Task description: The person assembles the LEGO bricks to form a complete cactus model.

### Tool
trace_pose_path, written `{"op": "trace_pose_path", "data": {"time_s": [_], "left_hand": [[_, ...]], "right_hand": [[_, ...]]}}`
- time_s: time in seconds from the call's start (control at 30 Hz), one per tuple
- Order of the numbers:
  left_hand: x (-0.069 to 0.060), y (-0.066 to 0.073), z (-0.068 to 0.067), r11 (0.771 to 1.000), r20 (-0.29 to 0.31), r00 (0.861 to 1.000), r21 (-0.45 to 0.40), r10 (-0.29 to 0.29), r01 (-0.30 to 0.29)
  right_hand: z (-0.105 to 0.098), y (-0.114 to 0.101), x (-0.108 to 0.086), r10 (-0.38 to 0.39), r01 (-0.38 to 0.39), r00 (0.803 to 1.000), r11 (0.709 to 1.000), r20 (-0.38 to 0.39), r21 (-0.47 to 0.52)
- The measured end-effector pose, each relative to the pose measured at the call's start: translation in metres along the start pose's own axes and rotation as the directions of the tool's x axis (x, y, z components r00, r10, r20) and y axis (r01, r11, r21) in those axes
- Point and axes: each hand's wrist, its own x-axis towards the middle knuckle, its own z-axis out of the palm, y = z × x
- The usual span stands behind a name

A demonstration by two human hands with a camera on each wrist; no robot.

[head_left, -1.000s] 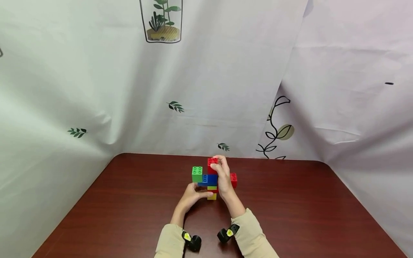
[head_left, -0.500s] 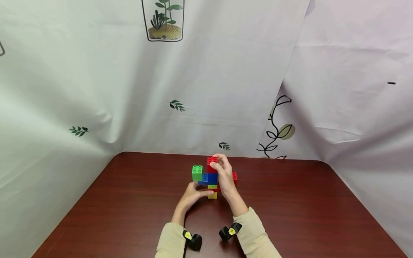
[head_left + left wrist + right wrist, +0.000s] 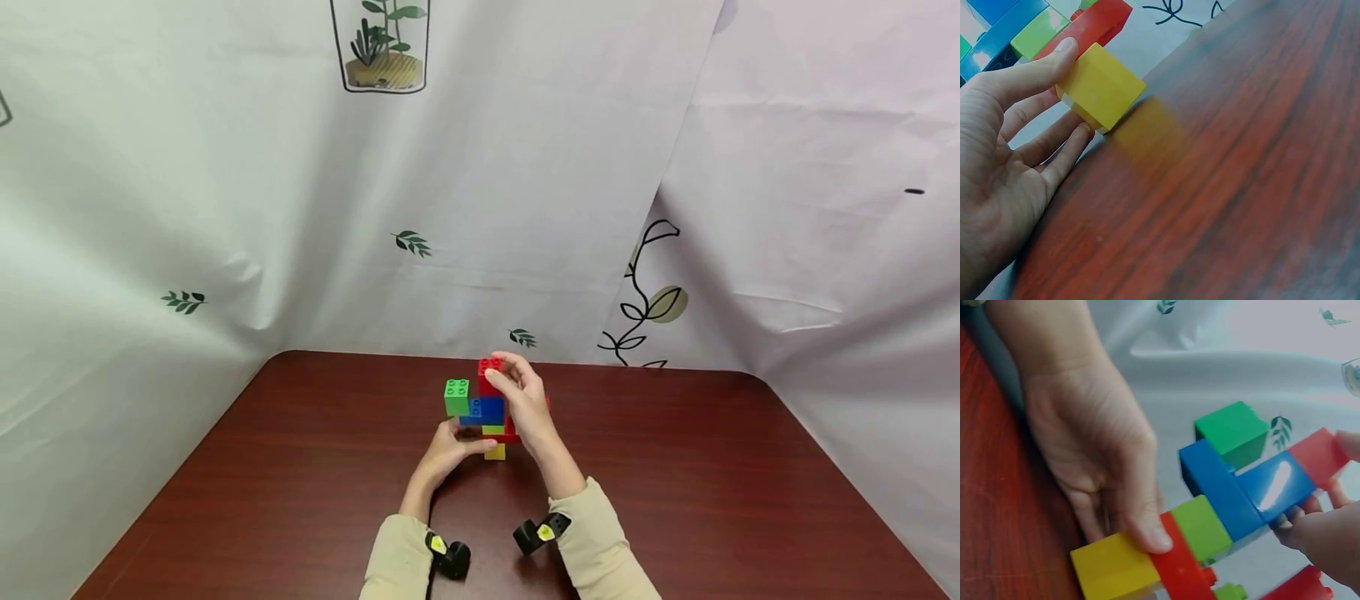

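Both hands hold a toy-brick structure above the wooden table. With its thumb on the lower red brick point(image 3: 1184, 565) and fingers behind, my left hand point(image 3: 441, 457) grips the bottom part, near the yellow brick point(image 3: 1107, 87). At the top, my right hand point(image 3: 532, 410) pinches a red brick point(image 3: 489, 365) between thumb and fingers. Below that come blue bricks point(image 3: 492, 409) and a lime-green brick point(image 3: 1200, 528). A green brick point(image 3: 457, 398) stands on the left end of the blue part. Another red brick point(image 3: 1297, 587) shows at the right wrist view's bottom edge; in the head view, my right hand mostly covers it.
The dark red-brown table point(image 3: 315, 483) extends around both arms. Behind it hangs a pale cloth point(image 3: 480, 183) with printed leaves. A black wrist camera point(image 3: 452, 560) is on the left sleeve, another wrist camera point(image 3: 531, 536) on the right.
My right hand and wrist have shifted slightly rightward. More of the red brick on the right side has gone behind that hand. My left hand keeps its hold.
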Motion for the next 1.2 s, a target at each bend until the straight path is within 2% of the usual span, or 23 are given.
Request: {"op": "trace_pose_path", "data": {"time_s": [0.13, 0.23, 0.37, 0.73, 1.07, 1.2], "left_hand": [[-0.001, 0.0, -0.001, 1.0, -0.02, 1.0, 0.011, -0.008, 0.008], [-0.002, 0.0, -0.001, 1.0, -0.037, 0.999, 0.016, -0.015, 0.015], [-0.002, 0.0, -0.001, 1.0, -0.047, 0.999, 0.016, -0.01, 0.011], [-0.003, -0.001, 0.001, 0.999, -0.065, 0.998, 0.032, 0.019, -0.017], [-0.002, 0.003, 0.009, 0.997, -0.091, 0.993, -0.037, 0.07, -0.074], [-0.002, 0.005, 0.011, 0.994, -0.106, 0.991, -0.051, 0.087, -0.093]], "right_hand": [[-0.006, -0.006, 0.001, 0.015, -0.011, 0.999, 0.992, 0.031, -0.123], [-0.01, -0.01, 0.001, 0.021, -0.015, 0.999, 0.988, 0.034, -0.156], [-0.014, -0.013, 0.002, 0.028, -0.022, 0.999, 0.985, 0.032, -0.171], [-0.028, -0.02, 0.003, 0.065, -0.049, 0.994, 0.984, 0.087, -0.173], [-0.043, -0.021, 0.006, 0.079, -0.055, 0.993, 0.966, 0.084, -0.251], [-0.046, -0.019, 0.008, 0.062, -0.036, 0.994, 0.959, 0.085, -0.282]]}}
